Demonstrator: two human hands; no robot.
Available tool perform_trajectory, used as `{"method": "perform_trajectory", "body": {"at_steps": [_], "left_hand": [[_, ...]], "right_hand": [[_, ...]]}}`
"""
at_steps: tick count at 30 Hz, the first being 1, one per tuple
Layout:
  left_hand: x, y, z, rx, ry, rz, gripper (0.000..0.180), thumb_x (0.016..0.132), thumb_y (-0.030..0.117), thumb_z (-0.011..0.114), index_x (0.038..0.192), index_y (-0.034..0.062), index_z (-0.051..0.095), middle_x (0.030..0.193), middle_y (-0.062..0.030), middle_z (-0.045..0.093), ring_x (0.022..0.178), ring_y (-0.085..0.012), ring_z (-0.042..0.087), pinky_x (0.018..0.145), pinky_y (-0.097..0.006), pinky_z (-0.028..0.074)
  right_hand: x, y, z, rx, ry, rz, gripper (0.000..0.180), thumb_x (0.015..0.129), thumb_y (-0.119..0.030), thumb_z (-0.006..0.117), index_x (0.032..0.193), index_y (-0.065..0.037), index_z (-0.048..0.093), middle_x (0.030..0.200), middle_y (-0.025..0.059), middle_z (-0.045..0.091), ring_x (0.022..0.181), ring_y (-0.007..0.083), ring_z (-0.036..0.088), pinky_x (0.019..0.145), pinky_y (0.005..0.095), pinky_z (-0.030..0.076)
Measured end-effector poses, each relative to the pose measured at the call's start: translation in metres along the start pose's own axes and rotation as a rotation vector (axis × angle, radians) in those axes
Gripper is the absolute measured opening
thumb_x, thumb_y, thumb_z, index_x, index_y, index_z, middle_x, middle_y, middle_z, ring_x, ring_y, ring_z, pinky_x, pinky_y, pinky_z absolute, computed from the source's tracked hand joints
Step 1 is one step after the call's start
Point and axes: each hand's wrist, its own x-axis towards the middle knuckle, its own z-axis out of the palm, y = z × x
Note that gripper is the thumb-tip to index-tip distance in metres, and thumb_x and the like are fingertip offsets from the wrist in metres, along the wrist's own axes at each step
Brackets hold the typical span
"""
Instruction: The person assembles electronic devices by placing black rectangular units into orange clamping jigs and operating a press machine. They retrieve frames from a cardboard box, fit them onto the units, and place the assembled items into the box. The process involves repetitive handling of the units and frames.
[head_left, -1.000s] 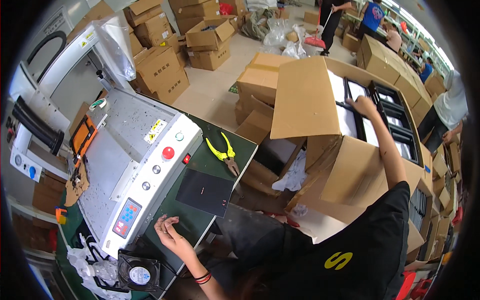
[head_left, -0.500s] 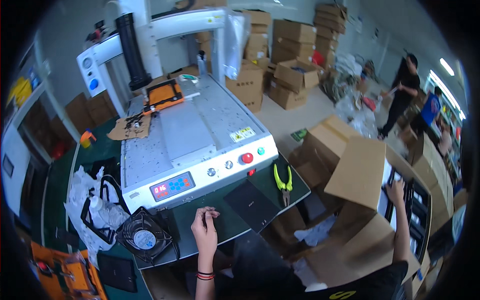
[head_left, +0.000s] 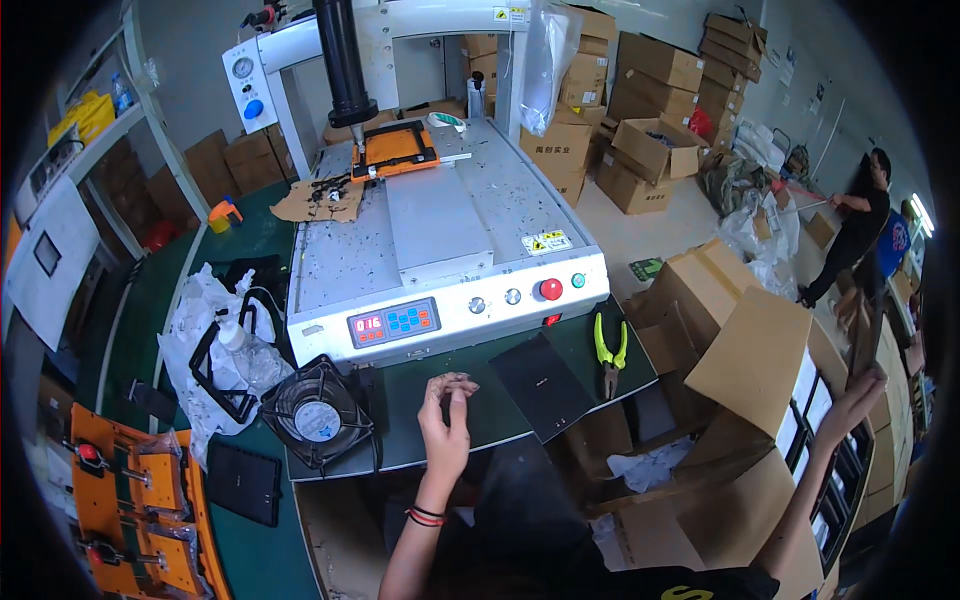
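Note:
My right hand (head_left: 850,408) grips the lower end of a dark flat panel (head_left: 866,335), seen almost edge-on above the open carton (head_left: 752,355) at the right. Black frame-like pieces (head_left: 835,475) with pale sheets between them fill that carton. Over the front of the green table my left hand (head_left: 445,420) hangs with its fingers curled and darkened at the tips; nothing shows in it. Near it lie a black rectangular panel (head_left: 541,385) and yellow-green handled pliers (head_left: 610,355). A black fan (head_left: 318,418) sits left of that hand.
A white bench machine (head_left: 470,310) stands ahead, an orange fixture with a black frame (head_left: 396,150) on its bed. Left are a plastic bag (head_left: 190,345), a clear bottle (head_left: 250,355), a black tablet-like piece (head_left: 243,484) and orange clamp fixtures (head_left: 150,490). Another person (head_left: 860,215) stands far right.
My right hand has come up out of the carton with the dark panel. My left hand stays curled over the table's front. The view has shifted, moving the machine rightward in the picture.

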Motion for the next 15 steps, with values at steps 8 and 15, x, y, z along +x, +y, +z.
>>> {"method": "perform_trajectory", "body": {"at_steps": [8,15], "left_hand": [[-0.029,0.078,-0.014,-0.711,-0.74,-0.512,0.108,0.078,0.079,0.04,0.148,0.0029,0.009,0.15,-0.0171,0.023,0.136,-0.0313,0.029,0.111,-0.046,0.022],[-0.086,0.066,-0.043,-1.236,-0.587,-0.503,0.117,0.06,0.069,0.071,0.149,0.0174,0.014,0.148,-0.022,0.025,0.132,-0.0475,0.028,0.11,-0.062,0.014]], "right_hand": [[-0.117,-0.32,0.074,1.047,-1.245,-0.327,0.01,0.086,-0.014,0.059,0.09,-0.006,0.059,0.077,0.0097,0.063,0.069,0.0274,0.063,0.06,0.0364,0.047],[-0.167,-0.435,0.119,1.467,-1.265,-0.257,0.008,0.082,-0.005,0.06,0.088,0.0,0.058,0.076,0.0114,0.057,0.072,0.0279,0.058,0.067,0.0327,0.046]]}}
